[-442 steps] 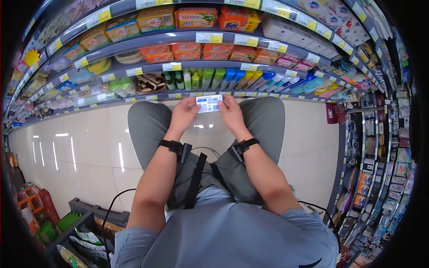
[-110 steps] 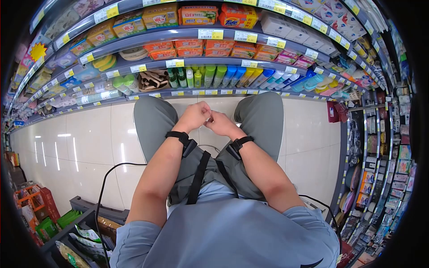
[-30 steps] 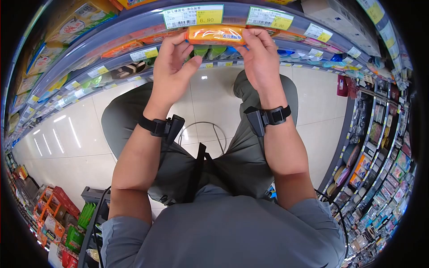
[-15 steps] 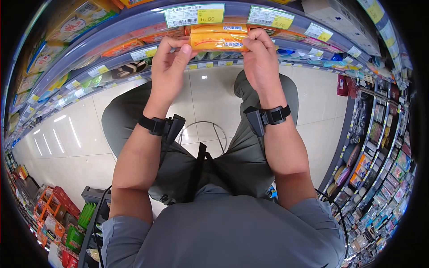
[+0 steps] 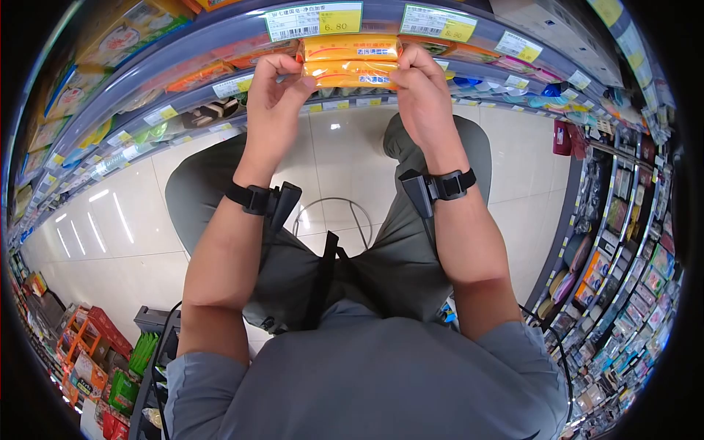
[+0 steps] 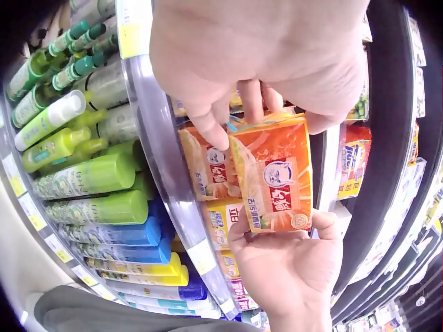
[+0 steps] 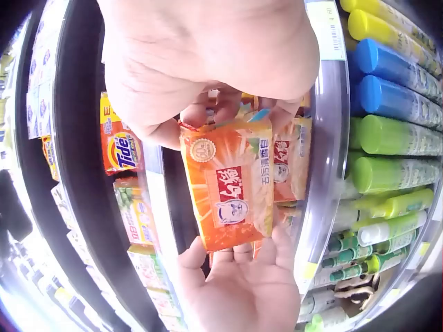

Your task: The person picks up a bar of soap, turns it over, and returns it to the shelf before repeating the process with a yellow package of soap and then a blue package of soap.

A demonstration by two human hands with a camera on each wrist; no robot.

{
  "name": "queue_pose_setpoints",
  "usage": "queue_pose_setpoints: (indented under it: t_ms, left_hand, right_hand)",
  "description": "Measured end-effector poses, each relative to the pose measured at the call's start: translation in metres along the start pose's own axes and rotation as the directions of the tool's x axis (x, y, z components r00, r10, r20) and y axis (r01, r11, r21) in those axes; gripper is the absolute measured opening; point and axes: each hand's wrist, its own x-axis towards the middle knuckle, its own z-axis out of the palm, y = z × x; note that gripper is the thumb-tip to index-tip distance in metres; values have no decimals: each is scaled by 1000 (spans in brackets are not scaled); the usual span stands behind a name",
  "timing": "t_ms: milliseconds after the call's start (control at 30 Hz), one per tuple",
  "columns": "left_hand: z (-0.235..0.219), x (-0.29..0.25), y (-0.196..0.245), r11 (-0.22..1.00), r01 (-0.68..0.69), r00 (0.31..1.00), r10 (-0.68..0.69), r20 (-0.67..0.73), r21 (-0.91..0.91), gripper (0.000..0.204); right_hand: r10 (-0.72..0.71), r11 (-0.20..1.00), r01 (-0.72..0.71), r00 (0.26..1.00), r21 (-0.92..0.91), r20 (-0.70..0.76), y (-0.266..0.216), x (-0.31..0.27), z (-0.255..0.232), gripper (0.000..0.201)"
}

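Left hand (image 5: 275, 103) and right hand (image 5: 427, 99): both grips grasping an orange soap pack (image 6: 277, 181).
We have it held up between them, one hand at each end, in front of the soap shelf (image 6: 166, 152); head view puts it just under the 6.80 price label (image 5: 314, 20). Behind, we see matching orange packs (image 6: 208, 166), green-capped bottles (image 6: 90, 176) one side, a Tide pack (image 7: 122, 144) other side.

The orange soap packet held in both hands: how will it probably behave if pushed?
The orange soap packet looks fairly stiff, with straight edges between left hand and right hand. Its shiny wrapper may feel slippery. The broad, flat face makes rolling unlikely.
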Motion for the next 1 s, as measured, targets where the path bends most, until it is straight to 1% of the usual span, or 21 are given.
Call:
queue_pose_setpoints:
  t_ms: [67,133,167,233,333,467,533,667,733,767,833,867,900,967,1000]
  left_hand:
    - [-1,0,-2,999,-31,999,31,-8,11,28]
    - [-2,-1,-2,999,-6,1000,6,-6,37,36]
    - [-3,-2,-2,999,-15,1000,16,-4,37,36]
    - [-4,-6,-3,998,37,999,-38,12,53,41]
    - [-2,-18,-3,999,13,999,-14,33,30,44]
    - [-1,-33,-4,998,-2,997,-3,77,57,42]
    - [2,-43,-1,1000,6,995,-8,100,28,42]
    - [7,-68,8,996,4,992,-16,123,94,46]
    - [8,-87,14,993,-5,990,-12,142,121,55]
    - [9,-97,18,992,-11,990,-7,143,123,55]
    - [13,-120,28,995,50,997,-55,53,86,65]
    - [14,-133,33,993,74,997,-75,15,87,68]
    - [14,-143,38,993,70,997,-71,11,90,68]
    - [15,-166,51,976,200,977,-191,96,-87,67]
    - [20,-176,75,955,294,941,-284,184,-27,64]
  right_hand:
    - [-10,1000,11,1000,-25,13,3,-1,-4,16]
    - [-22,994,26,999,-109,35,4,-4,-7,19]
    - [-31,993,35,999,-110,40,4,-6,-8,19]
    - [-54,986,60,998,-155,43,4,-11,-8,22]
    - [-59,980,71,996,-187,66,5,-22,-13,18]
    - [-69,976,77,996,-203,50,6,-40,-16,19]
    - [-129,964,129,992,-231,13,6,-51,-15,23]
    - [-128,967,127,992,-220,8,7,-79,-20,24]
    - [-131,957,135,991,-258,35,0,-101,-17,25]
    - [-136,956,141,990,-257,38,-4,-113,-15,25]
    - [-54,978,63,997,-200,52,-16,-137,-8,28]
    - [-45,970,68,994,-234,102,-11,-148,-17,29]
    - [-46,971,70,993,-230,108,-19,-160,-12,29]
    - [-42,973,87,978,-213,206,-37,-187,3,35]
    - [-17,990,49,974,-133,228,-33,-197,2,42]
